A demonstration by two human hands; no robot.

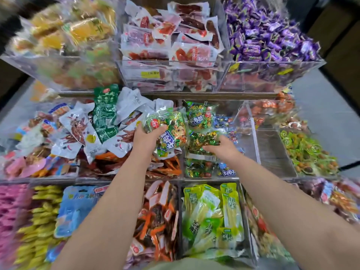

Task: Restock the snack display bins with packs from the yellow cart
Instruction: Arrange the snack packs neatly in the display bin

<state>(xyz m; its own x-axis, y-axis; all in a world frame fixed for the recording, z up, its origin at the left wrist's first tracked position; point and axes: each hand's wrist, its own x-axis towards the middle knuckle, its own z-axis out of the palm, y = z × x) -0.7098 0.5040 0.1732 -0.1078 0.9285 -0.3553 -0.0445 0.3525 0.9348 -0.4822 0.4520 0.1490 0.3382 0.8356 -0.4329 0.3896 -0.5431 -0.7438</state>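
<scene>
My left hand (147, 136) grips a clear pack of green-wrapped candies (171, 131) from below and holds it tilted above the middle tier. To its right, my right hand (220, 148) reaches into a clear acrylic bin (251, 125), fingers closed on a second green candy pack (204, 140) lying on the pile there. More green and blue candy packs (200, 115) fill that bin. The yellow cart is out of view.
Top tier bins hold yellow snacks (64, 34), red meat packs (171, 39) and purple candies (272, 36). White and green pouches (93, 125) heap at middle left. The bin section (272, 151) right of my right hand looks bare. Lower bins hold green vegetable packs (212, 215) and orange packs (157, 217).
</scene>
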